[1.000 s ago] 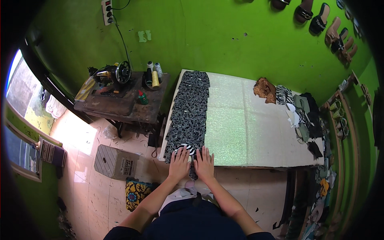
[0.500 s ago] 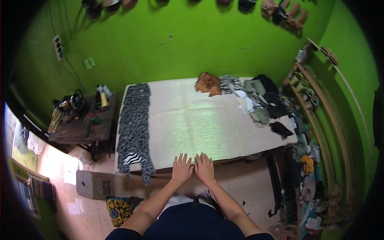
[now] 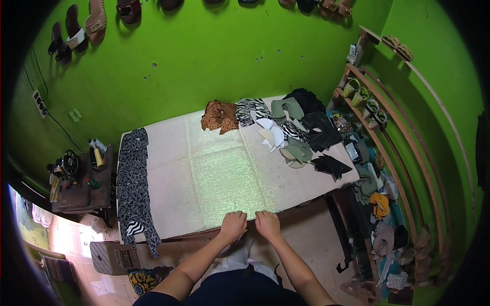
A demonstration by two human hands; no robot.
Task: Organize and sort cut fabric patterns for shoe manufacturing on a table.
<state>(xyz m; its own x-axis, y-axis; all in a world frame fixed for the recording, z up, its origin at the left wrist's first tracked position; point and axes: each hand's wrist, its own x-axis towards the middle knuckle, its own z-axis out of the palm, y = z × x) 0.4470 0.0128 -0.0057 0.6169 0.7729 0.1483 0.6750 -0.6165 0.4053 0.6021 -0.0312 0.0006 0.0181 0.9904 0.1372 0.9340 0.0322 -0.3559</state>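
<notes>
A large cream sheet [image 3: 173, 173] with a green shimmer and fold creases lies spread over the table in front of me. At its near edge are both hands, side by side with a small gap. My left hand [image 3: 234, 225] is closed, with its fingers curled over the edge of the sheet. In the same way my right hand [image 3: 267, 224] is closed on that edge. The undersides of the fingers are hidden. Along the table's left end runs a strip of black-and-grey patterned fabric [image 3: 134, 178], its near end hanging over the edge with a zebra-striped scrap [image 3: 135, 228] on it.
Cut pieces lie at the far right: leopard-print fabric [image 3: 219, 116], zebra-print fabric [image 3: 251, 109], olive pieces [image 3: 296, 152] and black pieces [image 3: 320, 131]. A sewing machine [image 3: 70, 162] stands on a small wooden table at left. Wooden racks [image 3: 400, 115] line the right; sandals [image 3: 96, 23] hang above.
My flat, outstretched fingers have curled over the near edge of the sheet. The view has shifted toward the right, so the table appears further left.
</notes>
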